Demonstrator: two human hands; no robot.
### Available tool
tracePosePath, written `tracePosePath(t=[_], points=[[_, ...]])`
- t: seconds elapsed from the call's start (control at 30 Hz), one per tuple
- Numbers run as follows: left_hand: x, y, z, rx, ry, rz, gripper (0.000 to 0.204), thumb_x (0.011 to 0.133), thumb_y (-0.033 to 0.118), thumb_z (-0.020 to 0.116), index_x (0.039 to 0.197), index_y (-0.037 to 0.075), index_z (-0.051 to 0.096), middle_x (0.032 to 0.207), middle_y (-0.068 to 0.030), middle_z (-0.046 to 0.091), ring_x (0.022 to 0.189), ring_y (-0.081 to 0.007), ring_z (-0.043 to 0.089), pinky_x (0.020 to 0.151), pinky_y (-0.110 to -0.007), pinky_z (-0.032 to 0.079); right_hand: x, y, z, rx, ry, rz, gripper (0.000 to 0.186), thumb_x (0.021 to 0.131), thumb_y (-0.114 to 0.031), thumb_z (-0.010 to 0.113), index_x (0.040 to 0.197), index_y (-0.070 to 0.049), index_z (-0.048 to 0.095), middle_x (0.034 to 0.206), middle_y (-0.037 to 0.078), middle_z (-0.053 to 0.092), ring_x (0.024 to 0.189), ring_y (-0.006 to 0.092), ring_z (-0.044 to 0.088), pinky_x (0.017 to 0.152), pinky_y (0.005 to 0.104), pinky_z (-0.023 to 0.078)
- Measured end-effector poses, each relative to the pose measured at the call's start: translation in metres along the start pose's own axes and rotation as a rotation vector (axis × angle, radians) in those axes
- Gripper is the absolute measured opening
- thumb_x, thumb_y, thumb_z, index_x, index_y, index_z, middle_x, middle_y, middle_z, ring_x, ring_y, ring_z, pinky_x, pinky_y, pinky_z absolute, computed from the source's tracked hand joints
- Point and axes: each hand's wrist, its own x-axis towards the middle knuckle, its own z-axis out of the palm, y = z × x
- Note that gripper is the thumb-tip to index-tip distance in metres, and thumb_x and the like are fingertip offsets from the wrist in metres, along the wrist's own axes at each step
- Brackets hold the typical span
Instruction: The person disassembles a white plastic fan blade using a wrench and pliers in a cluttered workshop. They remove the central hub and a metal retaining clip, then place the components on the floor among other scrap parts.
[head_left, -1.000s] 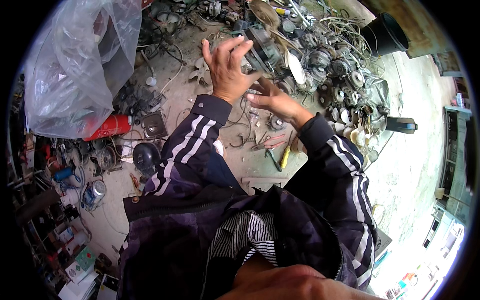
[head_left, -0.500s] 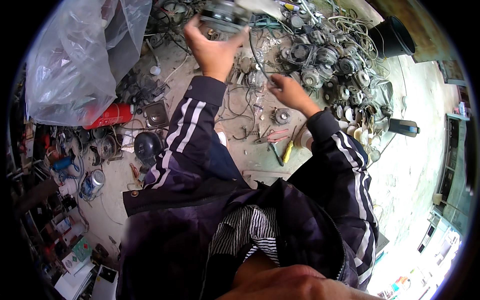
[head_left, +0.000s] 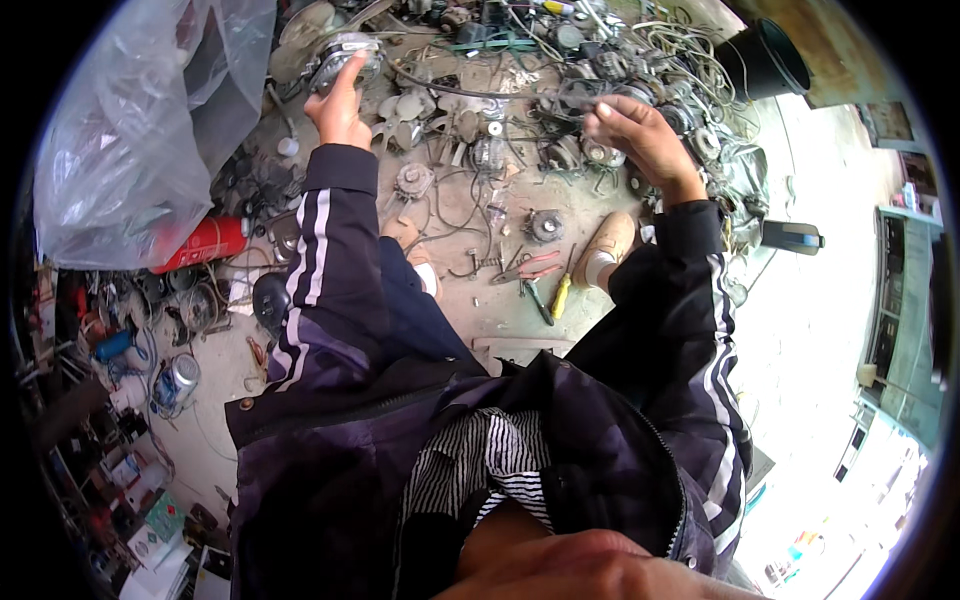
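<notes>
The left hand [head_left: 345, 120], upper left of the frame, grips a motor [head_left: 342, 62], its fingers closed about the housing. The right hand [head_left: 645, 135], upper right, has thumb and fingers pinched on a dark cable [head_left: 460, 91]; the fingertips are blurred. The cable spans the upper centre between the 2 hands; its join to the motor is too small to tell. Loose fan parts [head_left: 405, 110] lie below this span, and a heap of motors [head_left: 650, 95] crowds the right hand. A plastic bag [head_left: 120, 150] fills the upper left, near the left hand, with a red cylinder [head_left: 205, 243] at its lower edge. At centre, 1 small motor [head_left: 545, 225] lies above red-handled pliers [head_left: 530, 268] and a yellow-handled tool [head_left: 561, 295], between 2 shoes [head_left: 608, 242]. A black bucket [head_left: 765, 60] and tangled wires [head_left: 675, 50] occupy the upper right.
</notes>
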Motion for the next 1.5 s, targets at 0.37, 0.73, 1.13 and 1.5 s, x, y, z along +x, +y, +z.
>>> tracePosePath(t=[0.37, 0.73, 1.13, 1.5], points=[[-0.017, -0.009, 0.006, 0.067, -0.025, -0.505, 0.074, 0.059, 0.045, 0.084, 0.123, 0.027, 0.051, 0.130, 0.0023, 0.045, 0.119, -0.0174, 0.043, 0.085, -0.038, 0.027, 0.013, 0.003, 0.019, 0.060, 0.513, -0.493, 0.019, 0.084, -0.011, 0.070, 0.099, 0.000, 0.066, 0.087, 0.003, 0.067, 0.078, 0.0072, 0.061, 0.070, 0.0198, 0.046], [-0.013, -0.022, 0.011, -0.160, -0.198, -0.703, 0.084, 0.058, 0.026, 0.089, 0.128, 0.023, 0.043, 0.136, -0.0120, 0.036, 0.117, -0.0239, 0.049, 0.097, -0.040, 0.028, 0.001, -0.013, -0.008, 0.525, 0.468, -0.551, 0.013, 0.095, -0.021, 0.054, 0.098, -0.009, 0.054, 0.096, 0.002, 0.060, 0.085, 0.0102, 0.056, 0.076, 0.0259, 0.046], [-0.034, -0.024, 0.024, -0.171, -0.375, -0.612, 0.079, 0.065, 0.034, 0.084, 0.129, 0.021, 0.039, 0.127, -0.0131, 0.044, 0.114, -0.0258, 0.052, 0.093, -0.039, 0.036, 0.002, -0.002, -0.042, 0.547, 0.601, -0.419, 0.012, 0.094, -0.019, 0.056, 0.096, -0.010, 0.048, 0.095, 0.004, 0.063, 0.066, 0.0056, 0.043, 0.062, 0.0247, 0.038], [-0.039, -0.020, 0.024, -0.294, -0.542, -0.520, 0.074, 0.071, 0.030, 0.082, 0.128, 0.015, 0.038, 0.126, -0.0158, 0.044, 0.116, -0.0263, 0.050, 0.092, -0.037, 0.039, 0.005, 0.007, -0.055, 0.554, 0.638, -0.335, 0.013, 0.092, -0.018, 0.058, 0.094, -0.011, 0.047, 0.086, 0.002, 0.062, 0.057, 0.0040, 0.042, 0.055, 0.0214, 0.036]])
